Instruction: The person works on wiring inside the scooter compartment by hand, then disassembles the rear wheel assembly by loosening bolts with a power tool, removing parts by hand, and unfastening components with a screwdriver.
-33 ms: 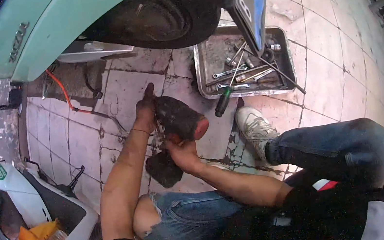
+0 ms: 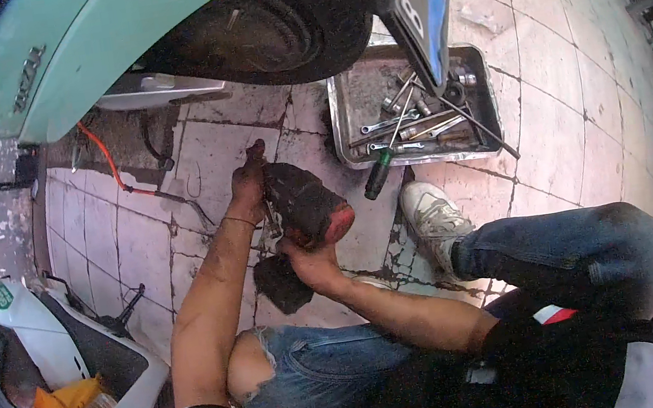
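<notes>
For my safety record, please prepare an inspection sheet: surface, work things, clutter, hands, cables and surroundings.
Surface: pale tiled floor, dark stains and joints.
Job's things: dark power tool with red rear end, in the hands.
Clutter: metal tray of spanners and other tools; a green-and-black screwdriver overhangs its near rim.
Hands: right hand grips the tool; left hand is at its front end, fingers partly hidden.
Cables: orange cable or hose at left.
Surroundings: green vehicle above; white bodywork lower left, with yellow packet.
</notes>
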The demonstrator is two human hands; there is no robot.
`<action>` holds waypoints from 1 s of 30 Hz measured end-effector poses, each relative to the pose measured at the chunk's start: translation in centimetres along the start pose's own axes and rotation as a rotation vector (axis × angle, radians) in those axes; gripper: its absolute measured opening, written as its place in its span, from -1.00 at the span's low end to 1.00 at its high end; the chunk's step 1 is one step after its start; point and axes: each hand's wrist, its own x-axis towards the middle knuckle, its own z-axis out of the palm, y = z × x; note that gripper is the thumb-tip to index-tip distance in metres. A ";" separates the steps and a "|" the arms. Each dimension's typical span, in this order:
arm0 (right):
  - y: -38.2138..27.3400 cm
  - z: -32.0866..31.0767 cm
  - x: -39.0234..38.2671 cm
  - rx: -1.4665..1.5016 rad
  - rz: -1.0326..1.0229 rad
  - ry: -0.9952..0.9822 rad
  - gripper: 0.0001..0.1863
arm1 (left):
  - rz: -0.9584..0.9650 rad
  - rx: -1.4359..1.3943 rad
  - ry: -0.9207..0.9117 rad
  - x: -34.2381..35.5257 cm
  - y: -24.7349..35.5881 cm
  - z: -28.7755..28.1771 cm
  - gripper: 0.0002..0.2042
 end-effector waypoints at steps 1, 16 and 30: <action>0.5 -0.8 0.2 -0.194 -0.055 0.052 -0.73 | -0.008 0.013 -0.050 -0.4 1.2 1.1 -0.48; -2.4 -1.7 -4.4 -0.499 0.120 -0.174 -0.65 | 0.664 1.099 -0.434 3.2 4.4 0.9 -0.54; -5.7 0.2 -2.7 -0.096 0.016 -0.417 -0.60 | 0.325 -0.564 0.251 0.2 1.9 -15.7 -0.84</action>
